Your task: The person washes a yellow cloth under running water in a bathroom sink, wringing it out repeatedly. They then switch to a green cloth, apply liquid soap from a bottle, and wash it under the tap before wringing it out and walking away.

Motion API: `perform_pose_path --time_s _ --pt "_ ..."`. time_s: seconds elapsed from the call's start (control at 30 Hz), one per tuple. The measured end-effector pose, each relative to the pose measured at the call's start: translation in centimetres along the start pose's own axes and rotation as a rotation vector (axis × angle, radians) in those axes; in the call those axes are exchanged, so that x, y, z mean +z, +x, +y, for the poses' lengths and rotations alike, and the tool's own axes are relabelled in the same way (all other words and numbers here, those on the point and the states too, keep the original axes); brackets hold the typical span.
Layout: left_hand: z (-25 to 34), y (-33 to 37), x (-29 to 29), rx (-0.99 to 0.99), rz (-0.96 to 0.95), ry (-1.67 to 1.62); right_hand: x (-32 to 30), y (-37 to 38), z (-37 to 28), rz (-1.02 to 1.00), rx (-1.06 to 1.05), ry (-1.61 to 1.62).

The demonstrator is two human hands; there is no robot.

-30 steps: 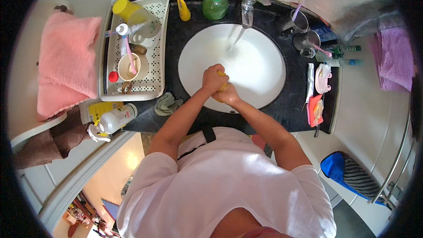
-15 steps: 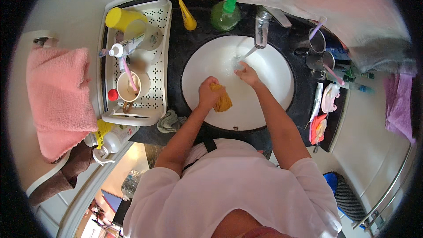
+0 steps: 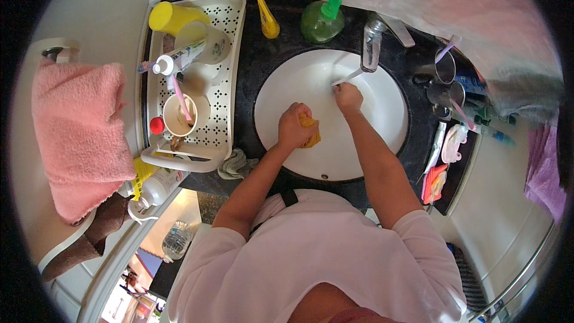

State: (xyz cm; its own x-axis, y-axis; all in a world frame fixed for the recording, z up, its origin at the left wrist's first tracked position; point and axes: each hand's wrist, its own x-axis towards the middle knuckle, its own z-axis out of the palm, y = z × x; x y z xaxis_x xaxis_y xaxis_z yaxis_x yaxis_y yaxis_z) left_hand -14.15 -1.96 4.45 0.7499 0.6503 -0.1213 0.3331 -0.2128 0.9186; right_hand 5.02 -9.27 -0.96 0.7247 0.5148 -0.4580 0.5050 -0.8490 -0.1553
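Note:
My left hand (image 3: 293,124) is closed around a mustard-yellow cloth (image 3: 312,136), which bunches out below the fingers over the white oval basin (image 3: 359,158). Farther back and to the right, my right hand (image 3: 348,98) is at the stream of water from the chrome faucet (image 3: 371,51). Its fingers are curled together, and no object shows in them. The two hands are apart, both above the basin.
At left stands a white perforated tray (image 3: 222,104) with cups, toothpaste and a toothbrush. A grey cloth (image 3: 236,164) lies beside it. Behind the basin are a yellow tube (image 3: 269,24) and a green pump bottle (image 3: 323,24). Metal cups (image 3: 445,93) line the right side.
My right hand has gone from loosely spread fingers to curled ones, at the water stream. My left hand grips the cloth more tightly, so less of it shows. The whole view has shifted slightly.

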Motion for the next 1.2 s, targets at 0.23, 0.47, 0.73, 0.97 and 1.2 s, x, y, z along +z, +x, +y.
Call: perform_pose_path --time_s 0.23,0.47,0.73,0.97,1.2 --pt "-0.5 0.3 0.3 -0.019 0.025 -0.008 2.1 -1.4 2.2 0.107 0.0 0.466" --pt "0.0 0.4 1.3 0.003 0.175 -0.392 1.0 -11.8 1.5 -0.584 0.388 1.368" --pt "3.9 -0.8 1.8 0.059 -0.075 -0.355 1.0 -13.8 2.7 -0.405 0.278 1.929" --pt "-1.5 2.5 0.2 0.036 -0.075 0.547 -2.5 -16.8 6.6 -0.69 0.027 1.778" --pt "-3.2 8.2 6.0 0.327 -0.21 0.677 0.8 -18.6 7.2 -0.993 -0.066 1.72"
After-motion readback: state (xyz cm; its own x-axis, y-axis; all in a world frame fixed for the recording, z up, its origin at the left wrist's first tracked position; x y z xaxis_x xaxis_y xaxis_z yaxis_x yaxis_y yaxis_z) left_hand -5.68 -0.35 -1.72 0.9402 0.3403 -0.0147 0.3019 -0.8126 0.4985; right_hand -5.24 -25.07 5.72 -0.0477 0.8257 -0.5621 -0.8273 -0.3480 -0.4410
